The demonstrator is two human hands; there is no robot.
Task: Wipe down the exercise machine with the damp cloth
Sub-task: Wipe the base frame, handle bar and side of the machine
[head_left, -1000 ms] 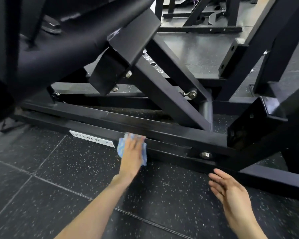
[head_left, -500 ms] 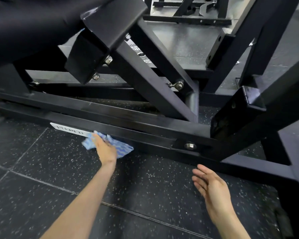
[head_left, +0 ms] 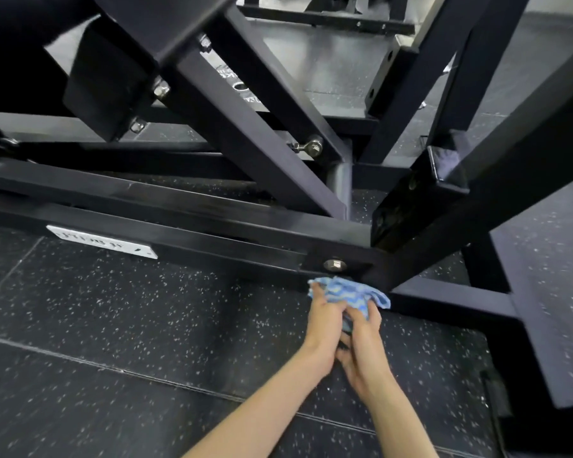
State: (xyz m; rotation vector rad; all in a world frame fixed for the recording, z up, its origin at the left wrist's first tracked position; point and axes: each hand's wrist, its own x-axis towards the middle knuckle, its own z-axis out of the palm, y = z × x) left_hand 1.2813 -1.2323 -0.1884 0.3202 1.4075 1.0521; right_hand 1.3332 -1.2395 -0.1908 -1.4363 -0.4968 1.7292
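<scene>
While both hands meet on the blue cloth (head_left: 351, 297), left hand (head_left: 325, 320) and right hand (head_left: 366, 338) each pinching it, it sits bunched just beyond their fingertips against the machine's low frame rail (head_left: 212, 239); most upper struts probably remain unwiped

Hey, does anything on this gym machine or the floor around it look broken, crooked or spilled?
Nothing stands out. The black frame, its bolt and the white label plate look intact, and the speckled floor shows no spill. Both hands, left hand and right hand, hold the blue cloth bunched beside the lower rail.
</scene>
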